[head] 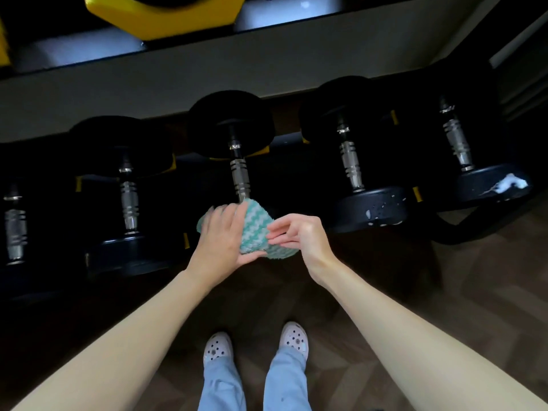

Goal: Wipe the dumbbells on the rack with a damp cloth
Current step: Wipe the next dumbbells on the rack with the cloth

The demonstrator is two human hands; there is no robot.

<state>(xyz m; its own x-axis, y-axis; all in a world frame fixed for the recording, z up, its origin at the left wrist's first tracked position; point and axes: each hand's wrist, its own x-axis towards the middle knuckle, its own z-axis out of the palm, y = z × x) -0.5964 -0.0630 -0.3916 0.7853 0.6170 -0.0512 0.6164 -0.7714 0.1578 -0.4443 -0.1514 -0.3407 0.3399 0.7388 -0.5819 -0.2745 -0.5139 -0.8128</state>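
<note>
A teal-and-white zigzag cloth (255, 229) is bunched over the near head of the middle black dumbbell (234, 126), below its chrome handle (240, 179). My left hand (221, 237) grips the cloth from the left side. At the cloth's right edge, my right hand (299, 234) pinches it with fingertips. Several black dumbbells lie side by side on the low dark rack (456, 232). The dumbbell to the right (370, 209) has white specks on its near head. White foam smears the far-right one (492, 185).
An upper shelf (192, 34) holds a yellow hex dumbbell (166, 13). A pale wall strip runs behind the rack. Dark wood floor lies below, with my two feet in white clogs (218, 350) and light blue trousers.
</note>
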